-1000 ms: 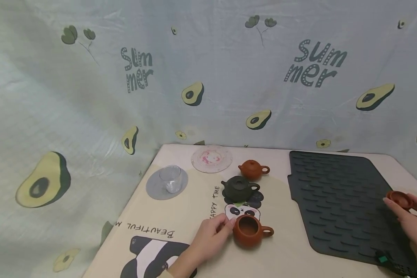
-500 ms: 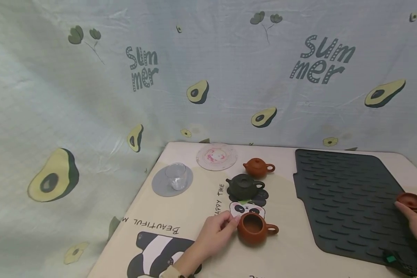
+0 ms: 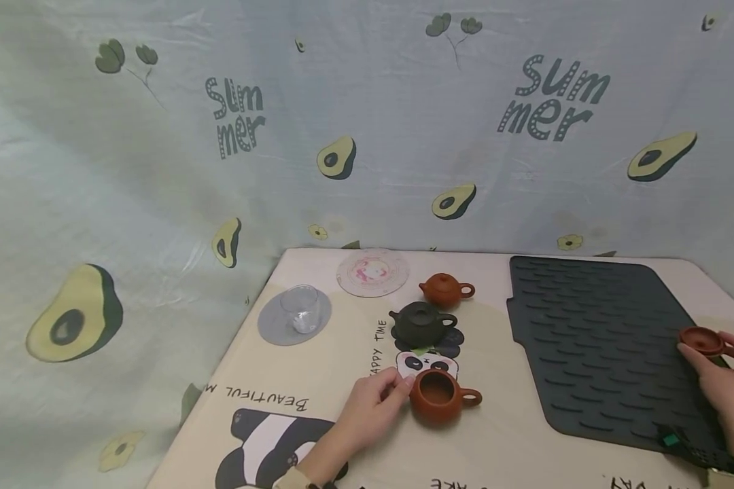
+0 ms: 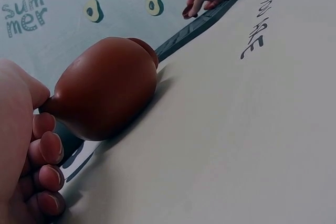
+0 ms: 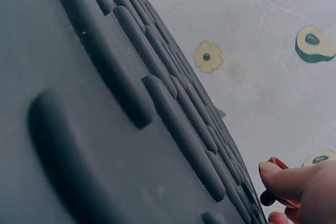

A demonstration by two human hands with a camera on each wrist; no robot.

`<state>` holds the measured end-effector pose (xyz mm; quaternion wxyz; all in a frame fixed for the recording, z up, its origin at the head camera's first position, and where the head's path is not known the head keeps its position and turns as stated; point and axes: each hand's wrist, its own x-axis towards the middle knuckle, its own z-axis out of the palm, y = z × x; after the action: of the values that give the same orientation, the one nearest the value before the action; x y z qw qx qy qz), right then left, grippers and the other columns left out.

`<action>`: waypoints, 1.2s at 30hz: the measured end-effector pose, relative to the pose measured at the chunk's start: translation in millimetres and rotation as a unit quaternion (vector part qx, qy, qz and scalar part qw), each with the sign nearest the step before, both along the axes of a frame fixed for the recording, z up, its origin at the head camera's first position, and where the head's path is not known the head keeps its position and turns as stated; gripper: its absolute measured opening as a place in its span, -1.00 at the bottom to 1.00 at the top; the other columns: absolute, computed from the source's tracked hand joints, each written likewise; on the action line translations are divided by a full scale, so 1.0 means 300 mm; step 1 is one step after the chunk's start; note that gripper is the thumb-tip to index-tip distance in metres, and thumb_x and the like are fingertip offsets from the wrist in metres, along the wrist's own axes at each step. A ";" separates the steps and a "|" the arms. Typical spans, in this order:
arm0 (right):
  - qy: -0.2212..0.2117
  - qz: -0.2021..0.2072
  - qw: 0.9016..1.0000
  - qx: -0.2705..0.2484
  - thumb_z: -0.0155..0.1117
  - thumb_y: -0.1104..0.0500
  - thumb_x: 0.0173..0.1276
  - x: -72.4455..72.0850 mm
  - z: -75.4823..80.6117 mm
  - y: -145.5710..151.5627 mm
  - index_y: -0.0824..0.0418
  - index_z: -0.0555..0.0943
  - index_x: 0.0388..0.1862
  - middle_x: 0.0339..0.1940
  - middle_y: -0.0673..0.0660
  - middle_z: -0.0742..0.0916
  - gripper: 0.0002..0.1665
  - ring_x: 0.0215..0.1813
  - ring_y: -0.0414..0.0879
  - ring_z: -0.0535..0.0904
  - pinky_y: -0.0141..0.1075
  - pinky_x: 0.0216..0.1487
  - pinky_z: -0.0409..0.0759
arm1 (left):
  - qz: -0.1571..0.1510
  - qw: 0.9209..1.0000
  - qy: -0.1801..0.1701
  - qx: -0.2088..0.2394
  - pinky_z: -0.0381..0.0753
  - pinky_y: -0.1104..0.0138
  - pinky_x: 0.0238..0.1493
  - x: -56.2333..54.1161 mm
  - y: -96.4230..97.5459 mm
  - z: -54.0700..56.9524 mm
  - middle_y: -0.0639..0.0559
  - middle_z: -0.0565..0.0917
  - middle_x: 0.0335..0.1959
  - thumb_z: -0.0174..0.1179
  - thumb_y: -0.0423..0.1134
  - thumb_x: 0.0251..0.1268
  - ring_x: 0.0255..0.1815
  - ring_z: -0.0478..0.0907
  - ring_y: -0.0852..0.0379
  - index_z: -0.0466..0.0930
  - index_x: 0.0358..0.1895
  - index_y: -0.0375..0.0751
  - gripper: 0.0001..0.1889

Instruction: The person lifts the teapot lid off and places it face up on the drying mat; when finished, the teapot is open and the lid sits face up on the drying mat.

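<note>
My left hand [image 3: 373, 407] pinches the spout of a lidless reddish-brown clay teapot [image 3: 436, 413] between thumb and forefinger. In the left wrist view, the other fingers curl below the spout beside the teapot [image 4: 107, 87]. The teapot stands on the table, its mouth facing up and its handle pointing right. Far to the right, my right hand [image 3: 730, 384] holds a small round teapot lid [image 3: 701, 341] by its edge over the dark ribbed mat. The lid's hollow underside faces up. From the right wrist, the lid [image 5: 278, 161] is partly hidden by the thumb, with its knob pointing down.
Behind the open teapot stand a dark teapot [image 3: 420, 326] and a small orange-brown lidded teapot [image 3: 444, 291]. A glass cup [image 3: 302, 309] sits on a grey round coaster [image 3: 273, 324] at left. A patterned disc [image 3: 373, 273] lies at the back. The black mat [image 3: 593, 339] covers the right side.
My right hand shifts the lid slightly right over the mat and back, its tilt changing a little. My left hand keeps its pinch on the teapot, which stays put. The head view sways sideways.
</note>
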<state>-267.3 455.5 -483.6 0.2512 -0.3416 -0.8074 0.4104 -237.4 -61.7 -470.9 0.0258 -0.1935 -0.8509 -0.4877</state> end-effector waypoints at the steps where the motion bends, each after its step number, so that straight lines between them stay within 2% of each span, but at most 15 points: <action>1: -0.004 0.001 1.000 -0.005 0.09 0.10 0.58 0.003 0.001 -0.002 0.31 0.05 0.64 0.60 0.43 0.16 -0.20 0.51 0.31 0.20 0.00 0.48 0.19 | -0.001 1.000 0.000 -0.001 0.34 0.41 -0.42 -0.001 0.000 -0.003 0.28 0.41 -0.61 0.09 0.03 0.59 -0.50 0.36 0.31 0.56 -0.42 0.05 -0.67; 2: -0.004 0.004 1.000 -0.009 0.08 0.11 0.58 0.006 0.001 -0.003 0.33 0.04 0.64 0.60 0.45 0.14 -0.20 0.57 0.36 0.08 0.09 0.51 0.11 | -0.002 1.000 0.000 -0.002 0.34 0.41 -0.42 -0.003 -0.001 -0.005 0.28 0.42 -0.61 0.09 0.03 0.59 -0.50 0.36 0.31 0.56 -0.43 0.05 -0.67; 4: -0.011 0.009 1.000 -0.007 0.08 0.10 0.59 0.009 0.004 -0.001 0.34 0.04 0.64 0.59 0.46 0.14 -0.20 0.56 0.39 0.10 0.16 0.48 0.13 | -0.002 1.000 0.000 -0.005 0.35 0.42 -0.42 -0.006 -0.002 -0.010 0.28 0.42 -0.60 0.09 0.03 0.59 -0.50 0.36 0.32 0.55 -0.43 0.07 -0.67; 6: -0.016 0.012 1.000 -0.001 0.08 0.09 0.59 0.011 0.006 -0.001 0.34 0.04 0.63 0.59 0.47 0.16 -0.20 0.54 0.41 0.13 0.19 0.45 0.17 | -0.001 1.000 0.000 -0.007 0.34 0.42 -0.42 -0.009 -0.002 -0.013 0.28 0.41 -0.60 0.09 0.03 0.59 -0.51 0.36 0.31 0.53 -0.44 0.07 -0.67; 13: -0.020 0.017 0.999 0.036 0.13 0.15 0.55 0.005 0.026 -0.007 0.40 0.08 0.61 0.55 0.52 0.21 -0.20 0.58 0.39 0.06 0.16 0.52 0.00 | -0.003 1.000 0.002 0.001 0.34 0.40 -0.41 -0.008 -0.009 -0.008 0.26 0.42 -0.59 0.09 0.02 0.59 -0.50 0.36 0.30 0.54 -0.44 0.04 -0.67; 17: -0.051 0.029 0.996 0.068 0.09 0.12 0.56 0.009 0.031 -0.003 0.40 0.06 0.61 0.54 0.54 0.21 -0.20 0.55 0.42 0.08 0.20 0.51 -0.03 | -0.004 1.000 0.001 0.005 0.33 0.40 -0.41 -0.007 -0.007 -0.003 0.25 0.42 -0.59 0.10 0.02 0.58 -0.50 0.35 0.30 0.55 -0.43 0.02 -0.67; 20: -0.078 0.049 0.991 0.098 0.04 0.06 0.58 0.016 0.032 0.002 0.37 0.04 0.62 0.54 0.54 0.21 -0.19 0.52 0.47 0.12 0.24 0.47 0.01 | -0.005 1.000 0.000 0.006 0.33 0.40 -0.41 -0.006 -0.005 -0.003 0.25 0.42 -0.60 0.11 0.02 0.58 -0.50 0.35 0.30 0.55 -0.43 0.02 -0.67; 24: -0.092 0.067 0.986 0.123 -0.03 0.03 0.61 0.022 0.023 0.005 0.36 0.02 0.63 0.52 0.55 0.22 -0.21 0.43 0.52 0.20 0.28 0.39 0.14 | -0.006 1.000 -0.002 0.009 0.33 0.41 -0.41 -0.002 -0.007 -0.008 0.26 0.42 -0.60 0.12 0.02 0.57 -0.50 0.36 0.31 0.55 -0.43 0.04 -0.68; 30: -0.087 0.072 0.986 0.124 -0.04 0.07 0.62 0.021 0.011 0.005 0.37 -0.02 0.64 0.51 0.58 0.22 -0.22 0.30 0.55 0.29 0.31 0.24 0.28 | -0.007 1.000 0.000 0.008 0.33 0.40 -0.41 0.000 -0.009 -0.009 0.26 0.42 -0.59 0.10 0.02 0.58 -0.50 0.35 0.31 0.55 -0.42 0.03 -0.68; 36: -0.081 0.068 0.990 0.098 -0.05 0.05 0.63 0.017 0.005 0.006 0.38 -0.09 0.64 0.50 0.62 0.19 -0.18 0.23 0.56 0.33 0.31 0.15 0.35 | -0.004 1.000 0.000 -0.004 0.34 0.40 -0.40 -0.008 -0.002 -0.007 0.27 0.43 -0.58 0.08 0.05 0.59 -0.49 0.36 0.30 0.56 -0.41 0.04 -0.67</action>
<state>-262.2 457.5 -482.0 0.1888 -0.2917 -0.8827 0.3165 -239.7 -62.2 -473.1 0.0234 -0.1970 -0.8521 -0.4843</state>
